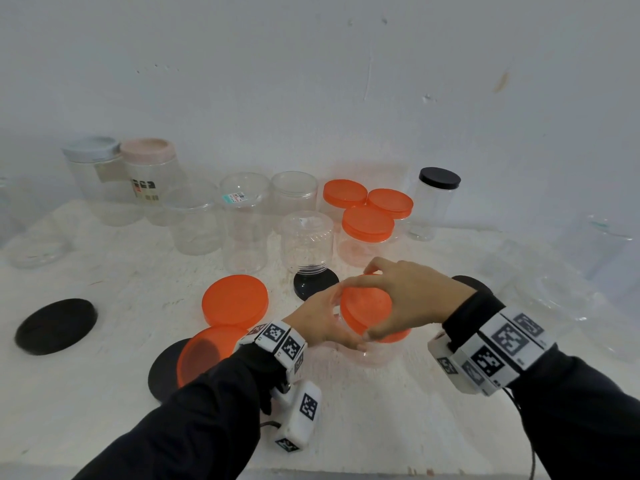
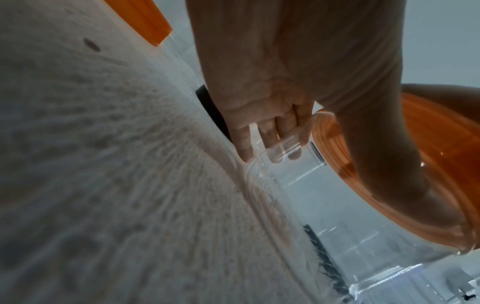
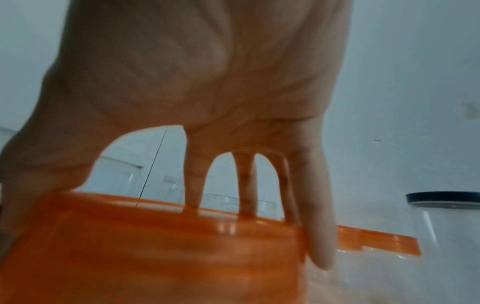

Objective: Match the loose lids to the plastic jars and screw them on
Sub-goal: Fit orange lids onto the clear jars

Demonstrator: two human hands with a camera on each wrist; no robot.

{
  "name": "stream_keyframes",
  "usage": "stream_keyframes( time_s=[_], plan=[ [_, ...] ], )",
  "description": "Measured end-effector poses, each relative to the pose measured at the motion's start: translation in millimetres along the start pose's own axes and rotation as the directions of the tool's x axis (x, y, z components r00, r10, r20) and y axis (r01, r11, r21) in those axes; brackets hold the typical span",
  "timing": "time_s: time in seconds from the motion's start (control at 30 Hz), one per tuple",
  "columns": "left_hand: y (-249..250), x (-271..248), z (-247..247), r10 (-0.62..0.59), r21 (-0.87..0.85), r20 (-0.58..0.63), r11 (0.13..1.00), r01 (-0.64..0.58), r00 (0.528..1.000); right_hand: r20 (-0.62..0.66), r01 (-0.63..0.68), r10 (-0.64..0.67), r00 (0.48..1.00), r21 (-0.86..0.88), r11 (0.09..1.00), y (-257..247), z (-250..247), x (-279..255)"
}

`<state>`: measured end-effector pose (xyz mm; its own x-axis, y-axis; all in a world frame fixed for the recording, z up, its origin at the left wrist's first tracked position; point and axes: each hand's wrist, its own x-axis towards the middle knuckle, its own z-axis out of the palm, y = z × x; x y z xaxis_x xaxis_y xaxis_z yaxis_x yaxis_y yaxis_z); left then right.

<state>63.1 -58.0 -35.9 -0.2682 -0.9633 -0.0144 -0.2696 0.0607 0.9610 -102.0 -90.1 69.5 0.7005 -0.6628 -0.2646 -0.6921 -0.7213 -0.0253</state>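
A clear plastic jar (image 1: 375,353) stands near the table's front middle, and my left hand (image 1: 320,322) grips its side. In the left wrist view the left hand's fingers (image 2: 267,133) wrap round the clear jar (image 2: 350,205). My right hand (image 1: 398,292) holds an orange lid (image 1: 365,308) from above, fingertips round its rim, tilted on the jar's mouth. The right wrist view shows that orange lid (image 3: 168,246) under the spread fingers (image 3: 319,205). Two loose orange lids (image 1: 235,299) (image 1: 202,353) lie to the left. Several open clear jars (image 1: 246,220) stand behind.
Loose black lids lie at the left (image 1: 55,325), under the left forearm (image 1: 166,368) and under an upturned jar (image 1: 315,284). Three orange-lidded jars (image 1: 369,223) and a black-lidded jar (image 1: 438,202) stand at the back. Two big lidded jars (image 1: 149,178) stand against the wall.
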Motion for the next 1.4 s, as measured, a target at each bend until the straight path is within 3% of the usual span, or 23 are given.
stream_keyframes(
  time_s=[0.43,0.53,0.63,0.73,0.8,0.87,0.93,1.0,1.1,1.23,1.3,1.4],
  plan=[
    [2,3,0,-0.025,0.045,-0.017,0.999,0.025,1.0,-0.141,-0.071,0.068,0.988,-0.016,0.997,3,14,-3],
    [7,6,-3,-0.027,0.084,0.056,0.996,0.022,0.998,-0.117,-0.065,0.07,0.991,0.046,0.997,9,19,-7],
    [13,8,-13,-0.056,0.235,0.131,0.972,0.024,0.99,-0.08,-0.077,0.085,0.993,0.098,0.992,19,20,-11],
    [20,12,-24,0.016,0.331,-0.026,0.944,-0.007,1.0,-0.155,-0.141,0.158,0.975,0.114,0.983,34,23,-13],
    [26,15,-31,0.165,0.331,-0.227,0.94,-0.083,0.96,-0.241,-0.197,0.211,0.947,0.081,0.977,44,28,-11],
    [31,22,-38,0.315,0.413,-0.403,0.901,-0.136,0.859,-0.286,-0.262,0.28,0.916,0.102,0.96,54,33,-7],
    [33,32,-46,0.437,0.57,-0.487,0.815,-0.104,0.756,-0.322,-0.307,0.334,0.886,0.133,0.942,62,37,-1],
    [31,44,-55,0.498,0.694,-0.503,0.719,-0.013,0.707,-0.36,-0.336,0.37,0.856,0.156,0.929,71,39,5],
    [28,59,-64,0.454,0.77,-0.487,0.627,0.121,0.746,-0.385,-0.361,0.406,0.829,0.187,0.914,84,38,14],
    [19,73,-69,0.21,0.796,-0.491,0.503,0.337,0.845,-0.398,-0.369,0.429,0.811,0.222,0.903,98,37,26],
    [14,75,-71,0.139,0.785,-0.489,0.501,0.365,0.861,-0.407,-0.357,0.422,0.81,0.228,0.906,103,37,32],
    [8,74,-73,0.126,0.755,-0.473,0.568,0.327,0.872,-0.423,-0.334,0.41,0.808,0.244,0.911,109,36,38]
  ],
)
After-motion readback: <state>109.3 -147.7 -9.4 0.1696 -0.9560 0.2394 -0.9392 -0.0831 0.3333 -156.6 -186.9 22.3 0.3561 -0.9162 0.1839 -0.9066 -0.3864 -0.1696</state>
